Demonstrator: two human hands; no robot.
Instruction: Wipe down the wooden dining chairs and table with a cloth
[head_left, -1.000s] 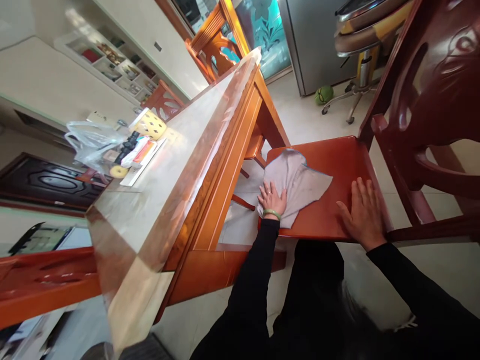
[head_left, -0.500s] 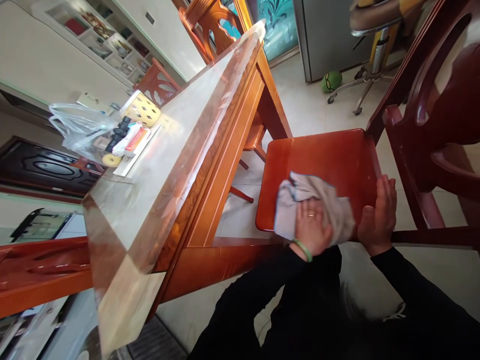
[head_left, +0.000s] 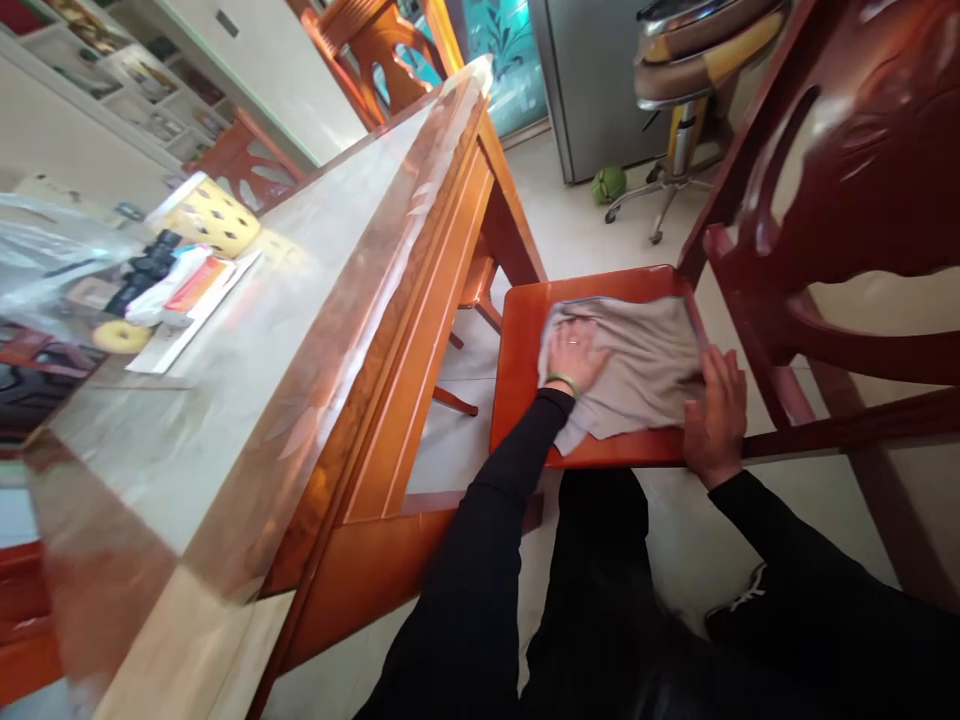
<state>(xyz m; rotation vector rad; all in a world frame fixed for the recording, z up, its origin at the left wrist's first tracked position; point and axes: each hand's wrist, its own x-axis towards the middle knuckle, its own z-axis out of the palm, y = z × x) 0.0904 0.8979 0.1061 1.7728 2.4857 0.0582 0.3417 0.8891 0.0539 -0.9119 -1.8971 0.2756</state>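
A grey cloth (head_left: 637, 370) lies spread over the seat of a red-brown wooden chair (head_left: 517, 340). My left hand (head_left: 574, 355) presses flat on the cloth's left part, fingers stretched out, a green bangle at the wrist. My right hand (head_left: 716, 415) rests on the seat's near right corner, fingers laid over the cloth's right edge and the seat rim. The chair's carved backrest (head_left: 840, 190) rises at the right.
A long wooden table (head_left: 315, 330) with a clear cover stands left of the chair. On its far left lie a yellow container (head_left: 206, 215), a plastic bag (head_left: 45, 260) and small items. A bar stool (head_left: 682, 110), a green ball (head_left: 609, 184) and more chairs stand beyond.
The cloth was bunched at the seat's near edge half a second ago; now it is spread over the seat, and my left hand has moved farther in. My right hand stays at the right corner.
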